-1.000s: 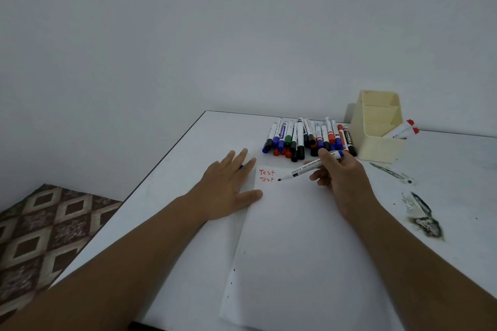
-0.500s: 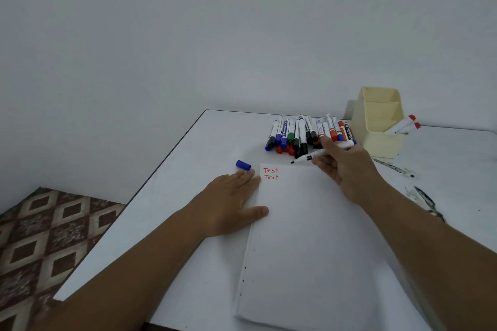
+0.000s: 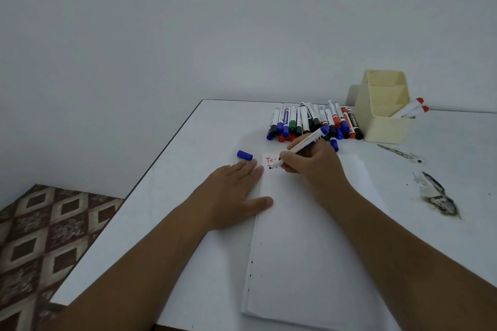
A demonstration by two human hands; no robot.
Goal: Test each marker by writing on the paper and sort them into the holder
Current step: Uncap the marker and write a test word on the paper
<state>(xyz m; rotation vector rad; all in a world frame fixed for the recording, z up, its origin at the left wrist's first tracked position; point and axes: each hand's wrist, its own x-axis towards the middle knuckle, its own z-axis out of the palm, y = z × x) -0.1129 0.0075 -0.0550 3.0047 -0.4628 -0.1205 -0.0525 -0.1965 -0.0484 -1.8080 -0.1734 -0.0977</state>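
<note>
Gripping the uncapped marker [image 3: 301,145], the right hand [image 3: 312,166] set its tip at the paper [image 3: 309,236]'s far-left corner — over the red words. The left hand [image 3: 231,193] lay spread flat, pinning the paper's left edge. The blue cap [image 3: 244,155], just beyond that edge, might roll off — any nudge would do it.

Marker [image 3: 301,147] in right hand [image 3: 314,166], tip on paper [image 3: 309,236] (left hand [image 3: 231,193] flat).

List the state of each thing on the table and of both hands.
Left hand: flat, pressing paper.
Right hand: grips uncapped marker, tip on paper.
Blue cap: off, lying loose.
Marker pile: capped, lying flat.
Holder: upright, two red markers inside.
</note>
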